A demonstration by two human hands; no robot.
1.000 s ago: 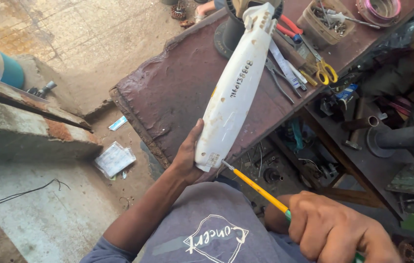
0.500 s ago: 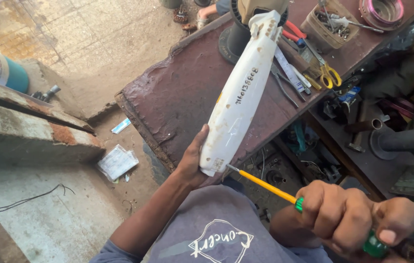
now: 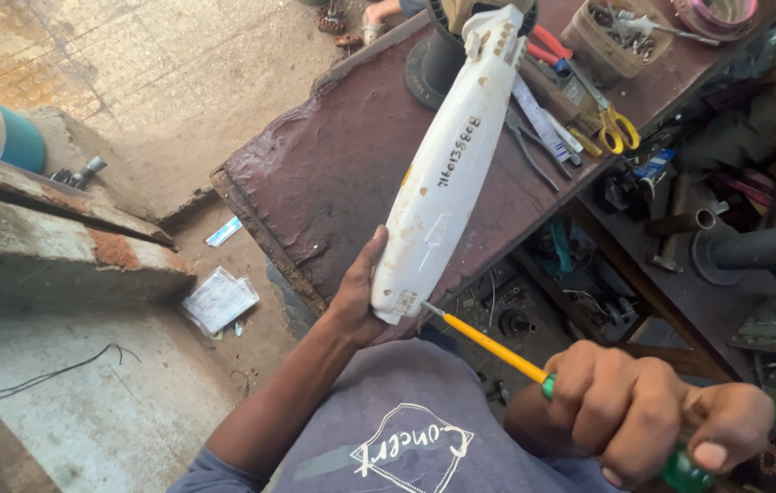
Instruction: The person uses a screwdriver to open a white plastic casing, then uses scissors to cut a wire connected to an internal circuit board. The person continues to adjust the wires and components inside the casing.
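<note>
Grey cloth of the person's shirt [image 3: 388, 429] fills the bottom edge. Just above it, the right hand [image 3: 653, 411] is clenched in a tight fist around one screwdriver [image 3: 497, 345], which has a green handle and a yellow shaft. Its metal tip touches the lower end of one long white plastic casing [image 3: 447, 178]. The left hand [image 3: 360, 292] wraps that lower end from behind, thumb along its side, fingers hidden. The casing slants up and away, held in the air over one worn dark red bench [image 3: 333, 164].

Farther along the bench lie one pair of yellow-handled scissors [image 3: 614, 123], one pair of red-handled pliers [image 3: 548, 44] and one brown tray [image 3: 616, 46] of small metal parts. Left of the bench, on the dusty floor, are two scraps of paper [image 3: 219, 299], one large and one small. At the far left sits one teal cylinder [image 3: 18, 141].
</note>
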